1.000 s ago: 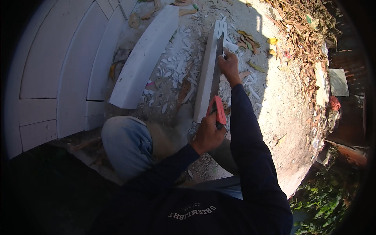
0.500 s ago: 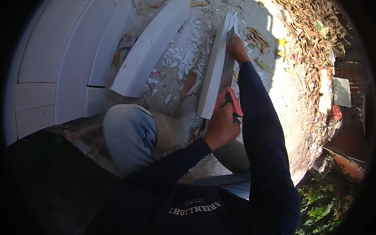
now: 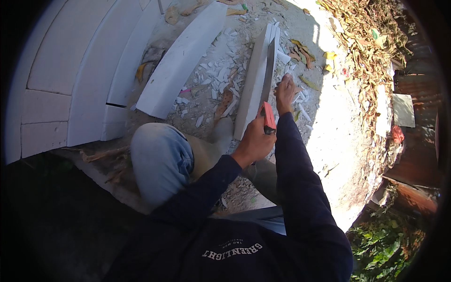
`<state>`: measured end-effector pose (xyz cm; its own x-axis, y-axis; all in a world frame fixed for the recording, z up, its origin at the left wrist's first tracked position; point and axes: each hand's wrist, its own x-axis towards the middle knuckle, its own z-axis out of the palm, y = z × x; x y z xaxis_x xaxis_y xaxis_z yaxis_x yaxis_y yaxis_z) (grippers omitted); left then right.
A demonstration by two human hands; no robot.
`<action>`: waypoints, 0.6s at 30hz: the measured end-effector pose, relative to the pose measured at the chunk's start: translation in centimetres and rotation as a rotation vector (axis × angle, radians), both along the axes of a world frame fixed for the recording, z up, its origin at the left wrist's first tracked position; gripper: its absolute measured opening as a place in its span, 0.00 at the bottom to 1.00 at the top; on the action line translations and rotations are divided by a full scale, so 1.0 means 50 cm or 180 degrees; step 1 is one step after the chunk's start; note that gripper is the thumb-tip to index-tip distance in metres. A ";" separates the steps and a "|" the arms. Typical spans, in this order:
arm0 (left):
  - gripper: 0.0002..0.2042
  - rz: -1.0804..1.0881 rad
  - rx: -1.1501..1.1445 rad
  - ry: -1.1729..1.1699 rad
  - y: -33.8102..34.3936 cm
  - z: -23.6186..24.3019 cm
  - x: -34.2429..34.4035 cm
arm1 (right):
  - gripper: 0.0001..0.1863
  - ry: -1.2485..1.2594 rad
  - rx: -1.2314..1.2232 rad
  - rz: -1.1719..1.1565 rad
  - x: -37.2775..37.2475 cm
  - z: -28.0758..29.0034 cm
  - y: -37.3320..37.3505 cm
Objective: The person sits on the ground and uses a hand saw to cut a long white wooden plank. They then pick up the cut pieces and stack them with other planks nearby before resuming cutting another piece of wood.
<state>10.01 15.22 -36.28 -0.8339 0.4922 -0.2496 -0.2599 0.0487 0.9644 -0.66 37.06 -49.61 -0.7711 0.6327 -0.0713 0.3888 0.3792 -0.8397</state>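
A long white block [image 3: 253, 80] lies on the ground, with lengthwise slits visible at its far end. Along its right side runs the grey blade of a handsaw [image 3: 268, 77], seen nearly edge-on. My left hand [image 3: 256, 142] is closed around the saw's red and black handle, close to the block's near end. To the right of the blade, my right hand [image 3: 284, 95] is off the saw, its fingers loosely bent and apart, with nothing visible in them. White pieces [image 3: 283, 57] lie beside the block near that hand.
Another long white block [image 3: 183, 61] lies to the left. White chips [image 3: 218, 77] litter the ground between the two blocks. Large white blocks [image 3: 94, 70] form a wall at far left. Dry leaves [image 3: 361, 51] cover the ground at right. My bent knee [image 3: 159, 148] is below.
My right hand has come off the saw blade and moved nearer to me. The saw has turned more edge-on, with my left hand still on its handle. White pieces now show right of the block.
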 end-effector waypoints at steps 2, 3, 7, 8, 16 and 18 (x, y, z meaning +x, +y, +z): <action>0.10 0.0316 -0.0122 0.0453 0.017 -0.057 0.015 | 0.43 -0.0416 0.1426 0.0190 0.124 -0.076 -0.091; 0.10 0.0467 -0.0201 0.0687 0.024 -0.087 0.027 | 0.43 -0.0715 0.1554 0.0371 0.190 -0.074 -0.170; 0.07 0.0042 -0.0526 0.0796 0.037 -0.043 0.010 | 0.48 -0.0903 0.1463 0.1077 0.345 -0.090 -0.251; 0.05 -0.0079 -0.0374 0.0453 0.035 -0.048 0.001 | 0.50 -0.0870 0.1426 0.1183 0.351 -0.096 -0.248; 0.10 0.0182 -0.0757 0.0075 -0.040 -0.002 -0.035 | 0.61 -0.0996 0.1053 0.1193 0.315 -0.059 -0.254; 0.13 0.0546 -0.0769 0.0711 -0.025 -0.021 -0.012 | 0.60 -0.1091 0.0890 0.1233 0.308 -0.043 -0.252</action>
<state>9.40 13.98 -37.34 -0.9462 0.2897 -0.1440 -0.0684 0.2558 0.9643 14.74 24.44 -51.78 -0.9122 0.3402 -0.2284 0.4095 0.7368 -0.5380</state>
